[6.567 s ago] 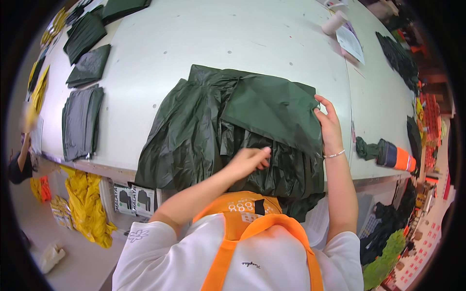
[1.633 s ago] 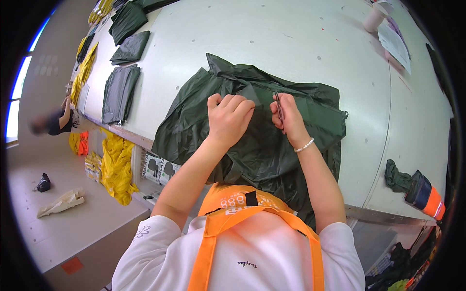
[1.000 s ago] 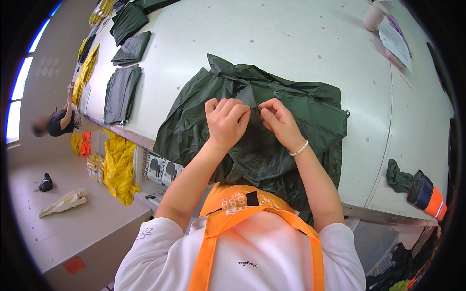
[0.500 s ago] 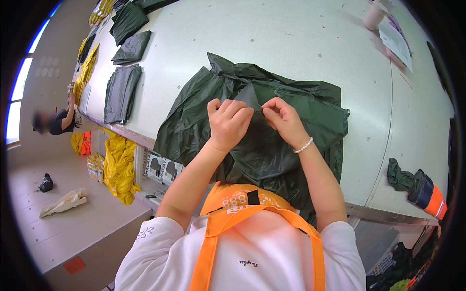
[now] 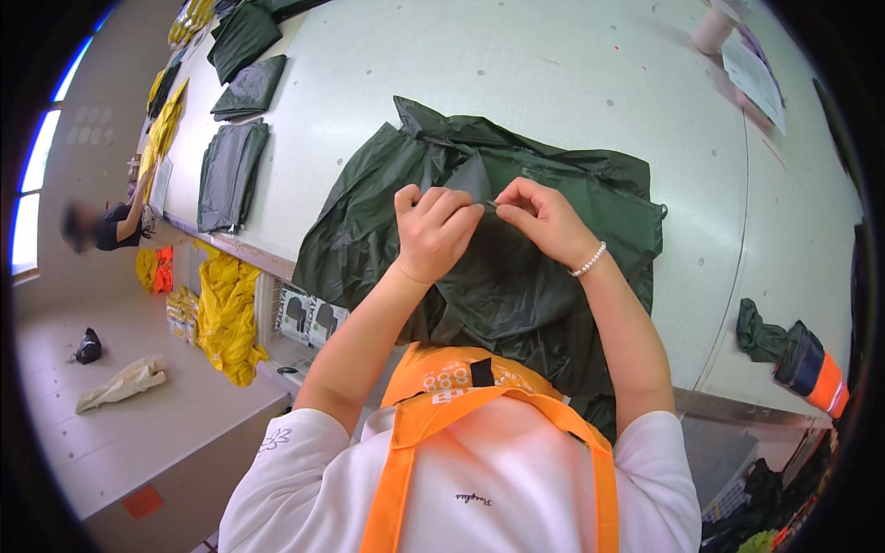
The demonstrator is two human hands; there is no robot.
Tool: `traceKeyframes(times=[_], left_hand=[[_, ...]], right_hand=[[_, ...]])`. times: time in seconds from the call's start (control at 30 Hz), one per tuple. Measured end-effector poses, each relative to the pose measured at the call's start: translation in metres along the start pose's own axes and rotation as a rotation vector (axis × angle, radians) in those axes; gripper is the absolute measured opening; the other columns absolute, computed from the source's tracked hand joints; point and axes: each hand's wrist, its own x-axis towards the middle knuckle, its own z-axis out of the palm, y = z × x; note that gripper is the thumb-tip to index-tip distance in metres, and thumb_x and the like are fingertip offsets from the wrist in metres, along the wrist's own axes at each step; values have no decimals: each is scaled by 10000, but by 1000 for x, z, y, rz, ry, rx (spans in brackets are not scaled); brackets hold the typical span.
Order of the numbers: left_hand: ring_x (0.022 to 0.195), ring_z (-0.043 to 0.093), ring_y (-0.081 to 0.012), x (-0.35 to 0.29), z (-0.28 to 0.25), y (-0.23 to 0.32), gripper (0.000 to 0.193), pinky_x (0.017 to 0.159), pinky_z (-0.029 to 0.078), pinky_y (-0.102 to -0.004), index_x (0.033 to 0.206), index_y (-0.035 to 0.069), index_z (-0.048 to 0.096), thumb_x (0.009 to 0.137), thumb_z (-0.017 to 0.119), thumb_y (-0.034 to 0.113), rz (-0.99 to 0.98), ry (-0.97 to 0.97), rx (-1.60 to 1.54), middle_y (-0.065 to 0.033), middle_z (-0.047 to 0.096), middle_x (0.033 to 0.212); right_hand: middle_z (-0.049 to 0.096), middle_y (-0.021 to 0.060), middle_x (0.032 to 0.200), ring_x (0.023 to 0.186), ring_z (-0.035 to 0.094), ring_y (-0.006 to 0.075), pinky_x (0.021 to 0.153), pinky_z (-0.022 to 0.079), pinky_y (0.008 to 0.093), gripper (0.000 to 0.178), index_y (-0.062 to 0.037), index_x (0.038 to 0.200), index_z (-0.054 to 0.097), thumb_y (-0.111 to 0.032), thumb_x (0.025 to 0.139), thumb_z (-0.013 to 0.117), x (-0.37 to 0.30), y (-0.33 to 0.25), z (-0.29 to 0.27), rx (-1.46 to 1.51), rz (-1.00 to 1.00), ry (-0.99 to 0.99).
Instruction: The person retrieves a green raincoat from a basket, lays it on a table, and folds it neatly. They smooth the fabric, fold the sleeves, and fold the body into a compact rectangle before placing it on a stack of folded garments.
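A dark green rain garment (image 5: 369, 203) of thin, shiny cloth lies crumpled on the table before me, its near part hanging over the front edge. Above its middle, my left hand (image 5: 435, 230) is closed, pinching a bit of the green cloth. Close on its right, my right hand (image 5: 542, 219) has thumb and forefinger pressed together on a small dark edge or strand of the garment. A short dark piece shows in the narrow gap between the two hands; its exact kind is too small to tell.
Folded dark green garments (image 5: 232, 175) lie along the table's left side. Yellow garments (image 5: 226, 318) hang below that edge, near another person (image 5: 115, 226). A white cup (image 5: 715, 28) and papers (image 5: 754, 78) stand far right; an orange-and-navy bundle (image 5: 811, 369) lies nearer.
My right wrist and forearm have swung slightly to the right, with the fingertips staying near the left hand. The left hand has hardly moved.
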Motion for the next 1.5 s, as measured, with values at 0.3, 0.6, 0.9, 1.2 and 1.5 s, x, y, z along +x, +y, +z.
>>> traceKeyframes(times=[0.3, 0.6, 0.9, 1.2, 1.5], left_hand=[[750, 591, -221, -10, 0, -56, 119, 759, 378, -359, 824, 97, 625, 733, 697, 73, -545, 13, 24, -38, 629, 815], [1304, 376, -281, -78, -5, -49, 534, 1074, 228, -493, 1288, 121, 512, 826, 633, 358, -261, -530, 165, -83, 438, 1396], [1066, 536, -255, -135, 20, -72, 665, 928, 412, -364, 1302, -61, 429, 795, 720, 256, -1091, -201, -128, -201, 535, 1221], [751, 594, -95, -72, 17, -55, 231, 655, 467, -247, 1067, -56, 613, 848, 598, 17, -1097, 335, -1095, -61, 663, 906], [792, 618, -308, -71, 60, 11, 323, 686, 505, -407, 1104, 147, 657, 795, 574, 187, -327, -608, -465, -107, 621, 864]], right_hand=[[656, 91, 849, 774, 624, 165, 718, 493, 275, 211, -27, 964, 611, -170, 828, 687, -55, 25, -63, -336, 40, 639], [584, 128, 1063, 956, 548, 311, 815, 455, 400, 257, -35, 986, 607, -225, 821, 664, -214, 123, -161, -1390, 410, 1184], [651, 33, 851, 746, 533, 83, 690, 441, 260, 309, 13, 901, 635, -294, 875, 664, -142, 85, -5, -16, 502, 953], [552, 92, 733, 618, 526, 188, 594, 444, 288, 383, -64, 1080, 664, 17, 715, 582, -64, 23, 66, -741, -142, 745], [590, 115, 887, 899, 548, 316, 848, 424, 442, 306, -62, 1038, 659, -123, 740, 627, -61, 91, 85, -986, 107, 379]])
